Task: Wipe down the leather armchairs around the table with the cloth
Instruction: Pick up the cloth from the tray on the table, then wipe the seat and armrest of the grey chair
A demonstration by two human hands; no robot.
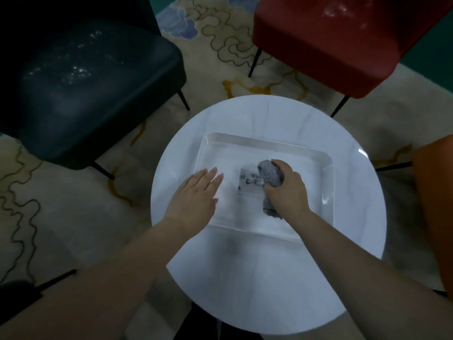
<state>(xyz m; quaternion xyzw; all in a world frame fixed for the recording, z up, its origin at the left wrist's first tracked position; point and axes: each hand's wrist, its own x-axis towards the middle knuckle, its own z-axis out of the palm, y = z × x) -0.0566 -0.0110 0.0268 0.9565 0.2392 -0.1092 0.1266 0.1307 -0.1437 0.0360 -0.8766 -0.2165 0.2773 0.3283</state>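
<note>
Grey fluffy cloth [270,176] sits bunched in the clear rectangular plastic tray [327,173], which stands approx. centre of the round white table [245,278]. Right hand [285,190] is on it, fingers curled round the wad, thumb side tucked under; a tail of cloth hangs out below the palm. Left hand [196,192] lies flat, fingers straight & close together, at the tray's left edge; can't tell whether it presses or just hovers.

Cloth looks soft, light, limp, prob. damp or at least floppy, so a whole-fist grab thru the middle suits it; nothing fragile about it. Tray looks thin & slick on the smooth top, likely to slide w/o a steadying hand.

Tray contents: the cloth, plus a small printed card or label [250,184] partly under it. Water inside? Not clear.

Around the table: dark green leather armchair [81,94], red leather armchair [343,45], orange chair [434,204] at the right edge.
</note>
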